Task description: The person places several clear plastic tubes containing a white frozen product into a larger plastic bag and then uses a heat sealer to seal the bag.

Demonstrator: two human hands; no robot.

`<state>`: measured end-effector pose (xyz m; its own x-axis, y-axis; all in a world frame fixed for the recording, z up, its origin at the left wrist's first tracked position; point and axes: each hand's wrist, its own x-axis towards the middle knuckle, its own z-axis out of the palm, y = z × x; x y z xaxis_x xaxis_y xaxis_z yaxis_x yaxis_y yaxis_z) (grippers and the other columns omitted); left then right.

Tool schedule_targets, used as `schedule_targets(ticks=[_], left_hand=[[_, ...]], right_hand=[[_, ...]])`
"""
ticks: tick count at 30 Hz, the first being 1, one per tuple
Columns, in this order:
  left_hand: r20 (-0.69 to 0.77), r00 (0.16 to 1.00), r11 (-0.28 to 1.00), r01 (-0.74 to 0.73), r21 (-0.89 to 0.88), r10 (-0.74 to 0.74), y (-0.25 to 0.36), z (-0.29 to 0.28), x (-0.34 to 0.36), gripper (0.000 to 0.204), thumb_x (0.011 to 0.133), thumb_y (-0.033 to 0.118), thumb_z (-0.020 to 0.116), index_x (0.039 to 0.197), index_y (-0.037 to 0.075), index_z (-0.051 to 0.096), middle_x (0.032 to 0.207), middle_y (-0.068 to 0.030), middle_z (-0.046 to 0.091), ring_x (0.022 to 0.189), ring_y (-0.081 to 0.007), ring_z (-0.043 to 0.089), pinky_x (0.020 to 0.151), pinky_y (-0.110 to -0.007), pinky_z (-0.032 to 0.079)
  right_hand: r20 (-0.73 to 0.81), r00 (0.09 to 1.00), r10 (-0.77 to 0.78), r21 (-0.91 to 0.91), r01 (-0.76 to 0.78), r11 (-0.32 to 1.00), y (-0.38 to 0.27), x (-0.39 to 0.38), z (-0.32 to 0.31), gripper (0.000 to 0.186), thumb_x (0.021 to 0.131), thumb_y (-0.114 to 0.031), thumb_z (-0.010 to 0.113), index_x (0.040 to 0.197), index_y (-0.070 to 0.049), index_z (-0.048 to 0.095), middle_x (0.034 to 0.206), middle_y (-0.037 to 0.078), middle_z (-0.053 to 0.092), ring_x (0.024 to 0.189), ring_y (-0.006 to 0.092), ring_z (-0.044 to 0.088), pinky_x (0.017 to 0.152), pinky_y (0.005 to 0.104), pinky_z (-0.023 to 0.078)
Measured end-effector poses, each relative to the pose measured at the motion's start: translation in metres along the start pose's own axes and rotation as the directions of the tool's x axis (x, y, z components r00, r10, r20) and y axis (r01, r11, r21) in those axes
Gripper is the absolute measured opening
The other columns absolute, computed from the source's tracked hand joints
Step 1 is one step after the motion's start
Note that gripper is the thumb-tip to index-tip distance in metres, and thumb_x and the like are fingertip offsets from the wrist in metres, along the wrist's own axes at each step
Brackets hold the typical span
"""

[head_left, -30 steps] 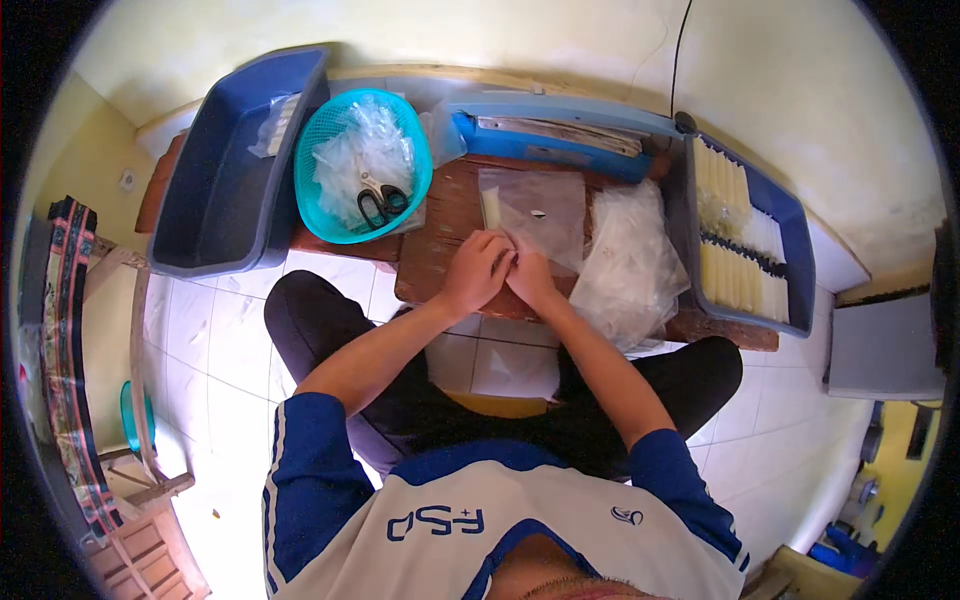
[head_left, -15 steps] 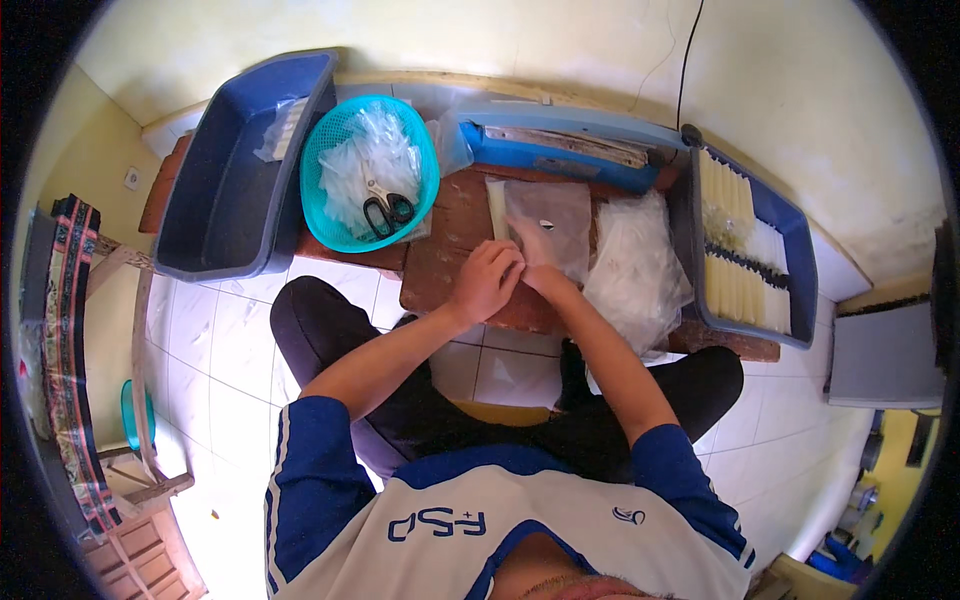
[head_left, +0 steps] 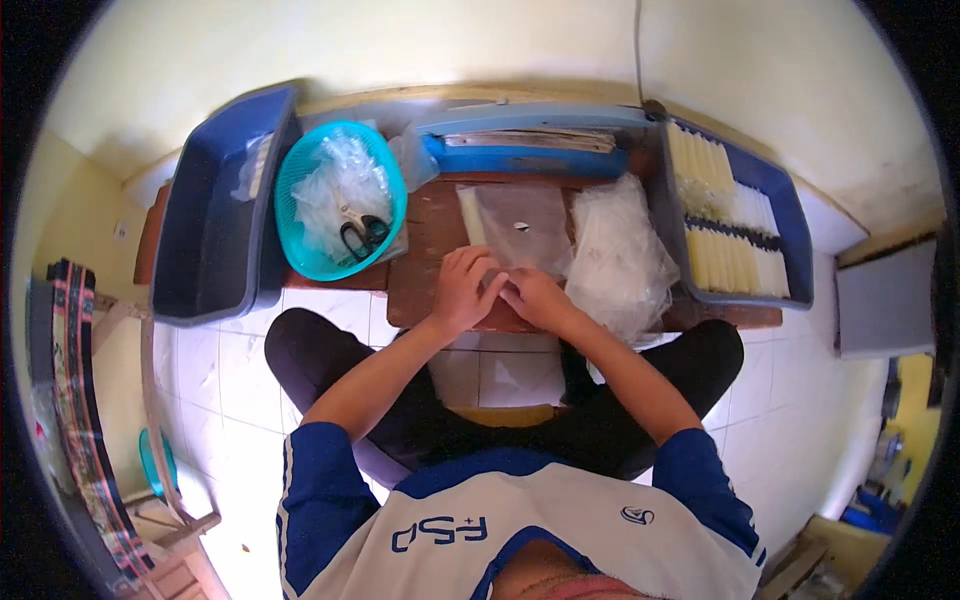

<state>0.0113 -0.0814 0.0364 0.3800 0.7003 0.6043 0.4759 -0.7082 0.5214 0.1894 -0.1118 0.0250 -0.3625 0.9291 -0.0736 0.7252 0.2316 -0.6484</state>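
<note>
A clear plastic bag lies flat on the brown wooden table, with a pale yellow stick along its left side. At the bag's near end, my left hand curls over the bottom of the stick, its thumb pointing right. Beside it my right hand has its fingers bent and closed on the bag's near edge. The fingertips of both hands almost meet, and what lies right under them is hidden. A loose pile of clear bags rests to the right.
A teal basket holds plastic bags and black-handled scissors. Left of it stands a deep dark-blue bin. A blue sealer-like device sits at the back. On the right, a bin contains rows of wrapped pale sticks.
My right hand has drawn back from lying stretched over the bag to its near edge, fingers now bent. My left hand stays by the stick's near end. The view has shifted slightly.
</note>
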Motion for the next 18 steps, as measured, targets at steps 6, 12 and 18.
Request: schedule_targets(ticks=[6,12,18], left_hand=[[0.054,0.998,0.997,-0.038,-0.061,0.041,0.024,0.001,0.024,0.018,0.076,0.015,0.07,0.088,0.008,0.06,0.1,-0.0101,0.06,0.097,-0.0311,0.056,0.084,-0.042,0.041],[0.125,0.975,0.968,-0.157,-0.195,0.183,0.059,0.039,0.076,0.016,0.077,0.013,0.069,0.088,0.007,0.06,0.092,-0.0109,0.062,0.091,-0.0309,0.057,0.08,-0.039,0.043],[0.172,0.959,0.927,-0.157,-0.34,0.225,0.129,0.1,0.14,0.016,0.076,0.012,0.068,0.09,0.005,0.061,0.095,-0.0115,0.063,0.094,-0.0312,0.057,0.084,-0.038,0.044]], right_hand=[[0.246,0.969,0.016,0.063,-0.032,0.997,-0.026,-0.057,-0.084,0.026,0.083,-0.024,0.064,0.092,0.0,0.067,0.078,0.018,0.066,0.073,0.0346,0.062,0.071,0.0403,0.049],[-0.029,0.993,0.112,-0.026,-0.112,0.993,-0.003,-0.095,-0.177,0.026,0.081,-0.025,0.067,0.076,0.0,0.065,0.064,0.016,0.062,0.058,0.029,0.06,0.059,0.0376,0.046],[-0.601,0.733,0.319,0.005,-0.395,0.919,0.071,-0.138,-0.225,0.026,0.078,-0.026,0.07,0.081,-0.001,0.064,0.071,0.016,0.063,0.066,0.0286,0.062,0.062,0.0368,0.047]])
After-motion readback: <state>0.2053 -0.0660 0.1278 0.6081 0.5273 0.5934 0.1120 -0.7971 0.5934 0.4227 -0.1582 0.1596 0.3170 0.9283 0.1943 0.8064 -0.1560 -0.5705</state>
